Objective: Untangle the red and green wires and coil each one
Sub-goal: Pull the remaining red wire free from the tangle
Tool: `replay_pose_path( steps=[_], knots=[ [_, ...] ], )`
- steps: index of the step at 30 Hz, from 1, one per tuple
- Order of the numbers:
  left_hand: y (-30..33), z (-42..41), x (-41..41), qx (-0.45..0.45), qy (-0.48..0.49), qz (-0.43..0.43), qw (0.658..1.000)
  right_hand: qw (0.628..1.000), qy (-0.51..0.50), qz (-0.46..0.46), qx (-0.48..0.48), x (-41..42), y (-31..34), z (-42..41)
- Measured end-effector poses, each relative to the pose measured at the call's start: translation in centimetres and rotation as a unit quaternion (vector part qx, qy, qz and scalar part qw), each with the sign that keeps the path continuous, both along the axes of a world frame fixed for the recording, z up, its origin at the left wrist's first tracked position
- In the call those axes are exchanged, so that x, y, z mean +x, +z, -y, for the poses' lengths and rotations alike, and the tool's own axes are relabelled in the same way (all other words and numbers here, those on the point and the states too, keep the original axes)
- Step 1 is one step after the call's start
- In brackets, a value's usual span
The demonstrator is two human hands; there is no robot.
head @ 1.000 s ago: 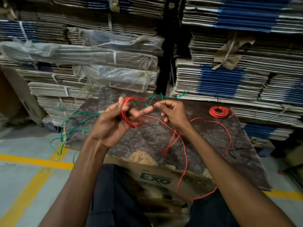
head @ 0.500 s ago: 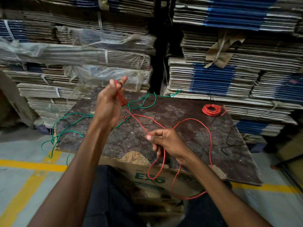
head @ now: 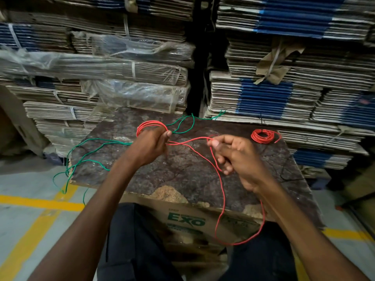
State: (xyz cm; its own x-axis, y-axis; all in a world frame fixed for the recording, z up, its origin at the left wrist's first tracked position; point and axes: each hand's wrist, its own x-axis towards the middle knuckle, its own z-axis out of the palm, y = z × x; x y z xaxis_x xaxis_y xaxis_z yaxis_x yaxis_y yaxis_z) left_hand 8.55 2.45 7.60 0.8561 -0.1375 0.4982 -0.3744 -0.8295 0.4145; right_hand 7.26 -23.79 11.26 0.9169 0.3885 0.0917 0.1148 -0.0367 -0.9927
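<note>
I am gripping the started loops of the red wire in my left hand above the counter, while my right hand is pinching the free run of the same wire, which is trailing down past the counter edge. The green wire is lying loose across the counter's left side, passing just beside my left hand. The wire is looking thin, light and springy, so I am judging a pinch close to the loops as the best hold.
</note>
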Motion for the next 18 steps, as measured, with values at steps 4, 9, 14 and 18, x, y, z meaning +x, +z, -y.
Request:
replay_pose_path(
  steps=[4,9,14,18],
  knots=[
    [0.1,0.5,-1.3,-0.044,-0.017,-0.090,0.995,0.981,-0.037,0.176,-0.074,2.1,1.5,0.5],
    [0.7,1.2,-3.7,-0.206,-0.112,-0.226,0.945,0.936,-0.078,0.310,-0.146,5.2,3.0,0.1],
    [1.4,1.6,-5.8,-0.360,-0.181,-0.250,0.881,0.939,-0.099,0.314,-0.104,8.6,3.1,-1.4],
    [2.0,2.1,-6.8,-0.484,-0.242,-0.240,0.806,0.961,-0.074,0.255,-0.073,10.0,1.6,-3.0]
  ],
)
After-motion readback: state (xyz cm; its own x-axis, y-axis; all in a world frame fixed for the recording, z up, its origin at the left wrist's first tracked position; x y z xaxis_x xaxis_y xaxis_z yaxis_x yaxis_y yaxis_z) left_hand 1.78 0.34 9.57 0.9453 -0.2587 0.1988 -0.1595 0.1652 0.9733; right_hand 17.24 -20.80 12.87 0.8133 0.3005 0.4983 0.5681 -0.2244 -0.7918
